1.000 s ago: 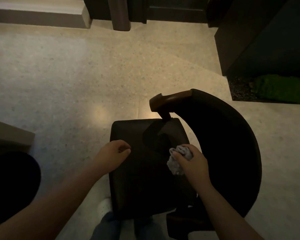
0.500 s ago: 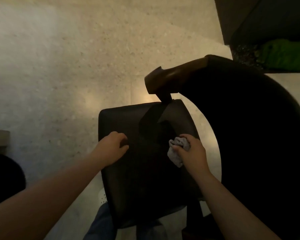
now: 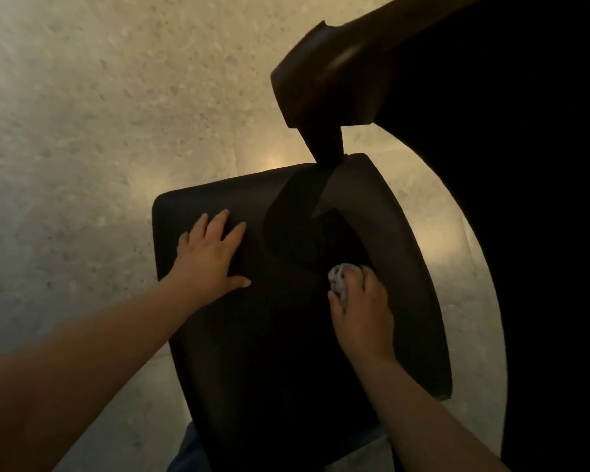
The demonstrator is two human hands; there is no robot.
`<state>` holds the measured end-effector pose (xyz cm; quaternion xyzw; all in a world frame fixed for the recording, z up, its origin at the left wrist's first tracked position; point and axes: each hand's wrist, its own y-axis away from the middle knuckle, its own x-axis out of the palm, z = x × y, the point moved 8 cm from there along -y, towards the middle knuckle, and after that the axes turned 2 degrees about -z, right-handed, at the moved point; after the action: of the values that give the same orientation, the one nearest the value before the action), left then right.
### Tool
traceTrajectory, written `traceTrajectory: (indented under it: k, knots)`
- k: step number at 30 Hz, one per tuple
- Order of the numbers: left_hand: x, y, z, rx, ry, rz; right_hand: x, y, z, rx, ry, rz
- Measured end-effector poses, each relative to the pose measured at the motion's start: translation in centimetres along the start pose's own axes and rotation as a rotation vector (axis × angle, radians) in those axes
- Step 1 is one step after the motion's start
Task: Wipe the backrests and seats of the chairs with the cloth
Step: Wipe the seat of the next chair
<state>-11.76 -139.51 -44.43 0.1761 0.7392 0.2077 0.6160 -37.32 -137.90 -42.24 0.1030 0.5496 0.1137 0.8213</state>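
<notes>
1. Speckled floor (image 3: 82, 131), around the chair.
2. Dark backrest (image 3: 542, 199), curving past the seat's right edge.
3. Seat (image 3: 269, 352).
4. Wooden armrest (image 3: 327, 73), overhanging the seat's far edge.
5. Left hand (image 3: 208, 260), flat near the far-left corner, fingers spread.
6. Right hand (image 3: 361, 315), fingers curled round the bunched cloth (image 3: 341, 281), near the right edge.

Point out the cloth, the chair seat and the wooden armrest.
cloth (image 3: 340, 279), head view, on its grey bunched fold
chair seat (image 3: 286, 352), head view, on bare dark cushion near the middle
wooden armrest (image 3: 324, 73), head view, on its rounded brown front end
</notes>
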Motion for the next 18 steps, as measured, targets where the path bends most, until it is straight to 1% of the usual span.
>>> traceTrajectory:
  k: [2,6,9,12,14,18]
  knots:
    - [0.0,-1.4,0.0,-0.001,-0.002,0.008,0.6,0.3,-0.3,-0.038,-0.016,0.0]
    - [0.3,-3.0,-0.4,-0.054,0.021,0.03,0.6,-1.2,-1.7,0.008,-0.223,0.031]
    - [0.5,-3.4,-0.4,-0.073,0.023,0.031,-1.5,-4.1,-1.8,0.026,-0.326,-0.089]
    - [0.7,-3.5,-0.4,-0.08,0.016,0.035,-3.8,-8.4,-1.2,0.036,-0.35,-0.193]
    - [0.8,-3.6,-0.5,-0.082,0.008,0.035,-5.1,-11.6,-0.3,0.009,-0.301,-0.268]
    - [1.0,-3.8,-0.4,-0.09,-0.004,0.036,-5.6,-17.2,0.6,0.008,-0.205,-0.316]
